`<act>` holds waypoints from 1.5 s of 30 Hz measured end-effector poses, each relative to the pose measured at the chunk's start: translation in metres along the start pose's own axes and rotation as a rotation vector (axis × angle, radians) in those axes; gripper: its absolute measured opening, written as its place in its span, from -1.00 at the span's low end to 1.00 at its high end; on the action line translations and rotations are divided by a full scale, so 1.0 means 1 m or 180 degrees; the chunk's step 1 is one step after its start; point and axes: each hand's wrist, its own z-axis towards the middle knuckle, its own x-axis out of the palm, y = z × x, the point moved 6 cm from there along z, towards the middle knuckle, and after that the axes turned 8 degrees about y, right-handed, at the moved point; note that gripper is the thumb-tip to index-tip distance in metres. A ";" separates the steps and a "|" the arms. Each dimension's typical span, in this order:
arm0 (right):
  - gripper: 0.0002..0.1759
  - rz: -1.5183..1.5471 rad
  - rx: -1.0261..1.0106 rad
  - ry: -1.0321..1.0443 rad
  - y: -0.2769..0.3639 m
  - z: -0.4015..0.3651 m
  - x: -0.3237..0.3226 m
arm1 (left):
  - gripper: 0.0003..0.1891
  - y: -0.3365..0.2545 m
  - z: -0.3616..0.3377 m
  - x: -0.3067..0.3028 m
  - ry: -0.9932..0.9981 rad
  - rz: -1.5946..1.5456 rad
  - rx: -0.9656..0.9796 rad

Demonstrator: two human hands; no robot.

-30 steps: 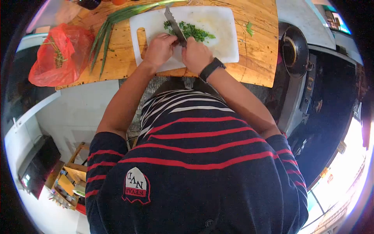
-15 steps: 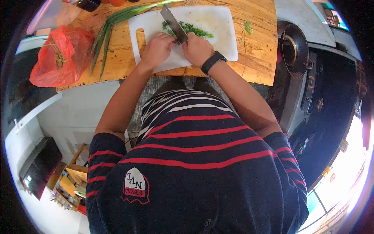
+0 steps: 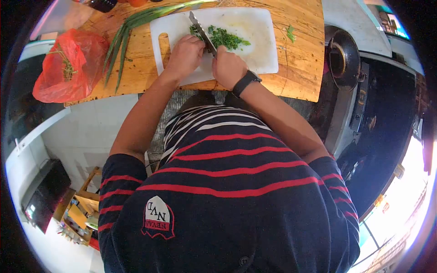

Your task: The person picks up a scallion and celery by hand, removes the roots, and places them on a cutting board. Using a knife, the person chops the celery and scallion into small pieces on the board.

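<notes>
A white cutting board [image 3: 255, 36] lies on the wooden table, with chopped green herbs [image 3: 227, 39] near its middle. My right hand [image 3: 227, 66] is closed round the handle of a knife [image 3: 203, 33], whose blade points up and left across the board. Just left of the blade, my left hand [image 3: 185, 54] has its fingers curled and pressed together on the board. Some greens show above its fingertips; what lies under the fingers is hidden.
Long green onions [image 3: 125, 43] lie left of the board, and a red plastic bag [image 3: 84, 63] sits at the table's left end. Small leaf pieces [image 3: 290, 33] rest to the right. Beyond the table's right edge is a dark wok [image 3: 343, 59].
The knife blade has turned more edge-on, and my right hand has shifted slightly left and down. The chopped herbs are spread a little lower on the board.
</notes>
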 end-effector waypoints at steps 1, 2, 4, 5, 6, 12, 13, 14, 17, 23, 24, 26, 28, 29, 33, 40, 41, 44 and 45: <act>-0.75 0.0001 -0.0007 0.0009 0.000 0.000 0.000 | -0.92 -0.002 -0.001 -0.002 -0.0077 -0.0032 0.0003; -0.75 -0.0021 -0.0017 -0.0092 -0.001 -0.002 -0.002 | -0.92 -0.006 -0.003 -0.002 -0.0069 -0.0039 0.0000; -0.75 -0.0060 -0.0061 -0.0206 0.000 0.003 -0.004 | -0.91 -0.006 -0.003 -0.006 -0.0321 -0.0018 0.0071; -0.75 -0.0022 -0.0006 -0.0255 -0.003 0.005 0.001 | -0.91 -0.004 -0.003 -0.006 -0.0326 -0.0015 0.0057; -0.75 0.0025 0.0077 -0.0305 -0.005 0.004 0.002 | -0.90 -0.002 -0.002 -0.001 -0.0192 0.0011 -0.0048; -0.79 -0.0078 0.0014 -0.0311 0.006 0.006 -0.010 | -0.83 -0.005 -0.004 -0.005 -0.0222 0.0092 -0.0111; -0.74 -0.0057 0.0123 -0.0301 0.003 0.004 -0.003 | -0.82 -0.004 -0.005 -0.003 -0.0264 0.0075 -0.0096; -0.74 -0.0042 0.0161 -0.0274 0.000 0.004 0.000 | -0.82 -0.006 -0.008 0.002 -0.0226 0.0045 -0.0093; -0.75 0.0088 0.0173 -0.0282 -0.003 0.012 -0.002 | -0.83 -0.005 -0.007 -0.001 -0.0373 0.0105 -0.0018; -0.76 0.0036 0.0160 -0.0287 -0.009 0.012 0.004 | -0.87 -0.001 -0.005 0.002 -0.0266 0.0030 -0.0113; -0.76 0.0032 0.0108 -0.0329 -0.006 0.015 0.000 | -0.87 -0.002 -0.006 0.001 -0.0231 0.0067 -0.0120; -0.76 0.0029 0.0045 -0.0396 -0.001 0.012 -0.004 | -0.87 -0.004 -0.007 -0.001 -0.0209 0.0126 -0.0113; -0.75 0.0053 0.0131 -0.0244 0.002 0.002 -0.002 | -0.86 -0.005 -0.010 -0.001 -0.0390 0.0150 -0.0119; -0.75 0.0051 0.0144 -0.0242 0.001 0.002 -0.001 | -0.86 -0.005 -0.010 0.002 -0.0386 0.0138 -0.0114; -0.73 0.0011 0.0068 -0.0231 -0.005 0.012 0.001 | -0.84 -0.002 -0.014 0.005 -0.0320 0.0054 -0.0172; -0.61 0.1771 0.0231 0.0563 -0.027 0.004 -0.015 | -0.88 0.001 -0.019 0.001 -0.0371 -0.0315 -0.0294; -0.61 0.1766 0.0233 0.0564 -0.031 0.001 -0.014 | -0.88 0.000 -0.020 0.000 -0.0374 -0.0319 -0.0295; -0.61 0.2066 0.0121 0.0407 -0.038 -0.007 -0.016 | -0.89 -0.006 -0.022 -0.007 -0.0404 -0.0302 -0.0304; -0.63 0.2255 0.0166 0.0470 -0.038 -0.013 -0.019 | -0.89 -0.004 -0.023 -0.007 -0.0422 -0.0296 -0.0370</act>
